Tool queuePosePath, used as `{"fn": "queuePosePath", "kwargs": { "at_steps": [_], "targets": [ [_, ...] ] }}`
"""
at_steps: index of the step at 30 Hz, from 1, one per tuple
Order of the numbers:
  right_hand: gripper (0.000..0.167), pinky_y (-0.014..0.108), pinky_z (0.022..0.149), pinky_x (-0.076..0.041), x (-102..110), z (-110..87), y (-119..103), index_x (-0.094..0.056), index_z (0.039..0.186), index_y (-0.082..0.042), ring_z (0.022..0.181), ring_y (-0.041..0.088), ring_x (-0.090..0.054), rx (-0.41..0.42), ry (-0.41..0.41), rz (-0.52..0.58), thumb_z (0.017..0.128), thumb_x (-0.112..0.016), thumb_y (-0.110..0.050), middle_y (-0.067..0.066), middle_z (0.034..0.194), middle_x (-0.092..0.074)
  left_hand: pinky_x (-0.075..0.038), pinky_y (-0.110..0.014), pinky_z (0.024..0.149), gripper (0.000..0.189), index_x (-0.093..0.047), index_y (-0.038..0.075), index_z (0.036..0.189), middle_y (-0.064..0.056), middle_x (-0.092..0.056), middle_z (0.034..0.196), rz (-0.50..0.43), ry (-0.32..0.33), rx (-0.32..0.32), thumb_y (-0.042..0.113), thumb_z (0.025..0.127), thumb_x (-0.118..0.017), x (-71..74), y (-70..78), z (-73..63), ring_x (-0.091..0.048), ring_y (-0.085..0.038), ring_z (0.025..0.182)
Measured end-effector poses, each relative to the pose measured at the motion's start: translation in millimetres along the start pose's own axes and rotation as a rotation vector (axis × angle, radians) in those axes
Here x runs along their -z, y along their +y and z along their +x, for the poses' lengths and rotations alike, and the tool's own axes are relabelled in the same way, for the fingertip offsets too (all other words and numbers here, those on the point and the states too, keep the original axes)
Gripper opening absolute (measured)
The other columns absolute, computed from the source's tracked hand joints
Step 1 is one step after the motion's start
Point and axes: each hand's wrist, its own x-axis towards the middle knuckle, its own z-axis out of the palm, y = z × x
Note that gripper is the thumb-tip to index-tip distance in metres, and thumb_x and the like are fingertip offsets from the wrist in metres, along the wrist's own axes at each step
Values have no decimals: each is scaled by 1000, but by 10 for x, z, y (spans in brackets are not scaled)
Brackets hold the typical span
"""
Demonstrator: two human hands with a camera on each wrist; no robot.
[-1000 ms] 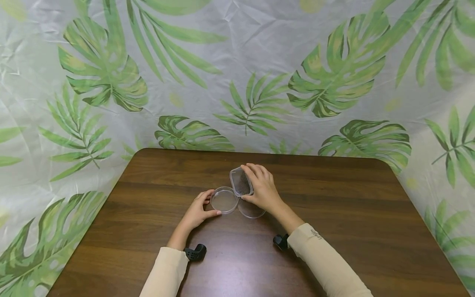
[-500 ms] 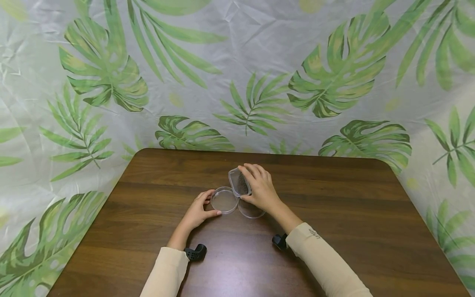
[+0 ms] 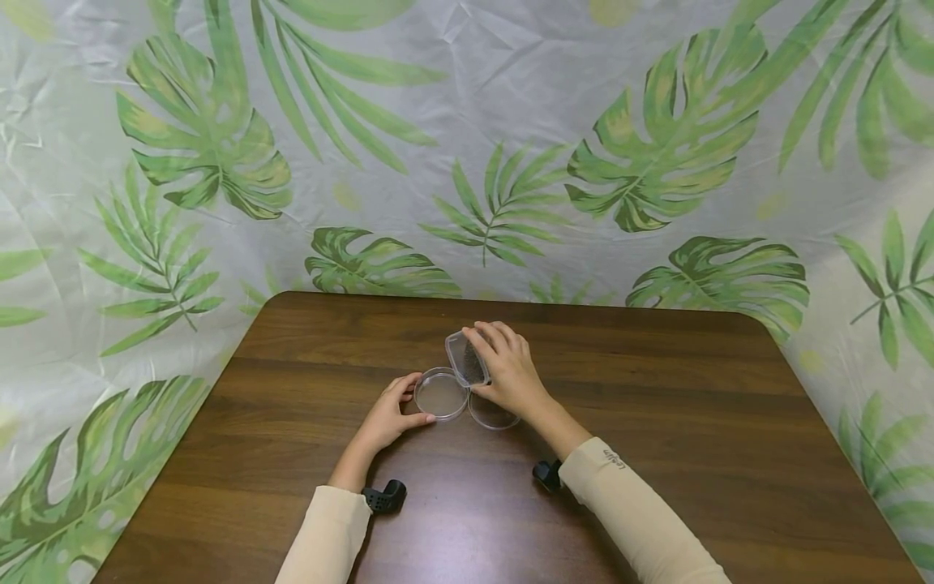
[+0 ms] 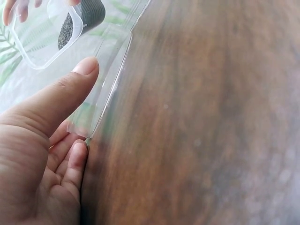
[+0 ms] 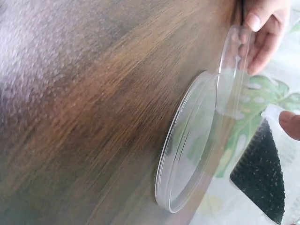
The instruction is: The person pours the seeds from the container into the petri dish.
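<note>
My left hand (image 3: 390,415) grips the side of a clear round petri dish (image 3: 441,397) on the table, thumb at the near edge and fingers at the far edge. A second clear round dish (image 3: 494,414) sits against it on the right, partly hidden under my right hand (image 3: 512,373). That hand holds a clear squarish plastic container (image 3: 456,350) tilted above where the dishes meet. Dark fine granules (image 5: 262,171) lie heaped along the container's lower side in the right wrist view. No granules can be made out in either dish.
The dishes stand near the middle of a dark brown wooden table (image 3: 328,341) with rounded far corners. Behind it hangs a pale cloth (image 3: 511,97) printed with green leaves. Each wrist wears a black camera mount (image 3: 387,496).
My right hand has shifted slightly left with the container, bringing it further over the left dish. The left hand and both dishes have stayed in place.
</note>
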Motion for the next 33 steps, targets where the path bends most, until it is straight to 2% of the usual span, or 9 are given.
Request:
{"fn": "queuePosePath", "kwargs": {
  "at_steps": [7,14,22,33],
  "targets": [
    [104,48,96,-26,-5,7,-25,-27,140,-18,125,32,-22,22,-3,-28,55,-87,-27,10,138,-30,-39,-38,92,76,-44,5,132,-10,-47,122,-1,7,-12,22,67,-80,-5,-15,2,-48,-27,106],
    [104,48,94,-27,-24,17,-28,-29,139,-18,123,35,-26,57,31,-36,53,-87,-27,9,137,-31,-39,-38,92,76,-44,4,131,-11,-47,121,-8,11,-28,21,66,-81,-6,-23,7,-47,-26,107],
    [103,47,95,-26,-27,28,-34,-29,138,-17,124,35,-25,82,37,-56,54,-87,-26,10,137,-31,-39,-38,92,77,-43,6,132,-10,-46,123,2,7,-8,24,67,-80,-3,-22,1,-47,-26,107],
    [102,47,95,-26,-43,29,-36,-29,138,-18,125,34,-24,107,44,-73,55,-87,-27,11,137,-32,-39,-38,92,77,-43,6,133,-10,-46,123,1,-1,-16,24,68,-79,0,-33,6,-47,-27,107]
  ]
}}
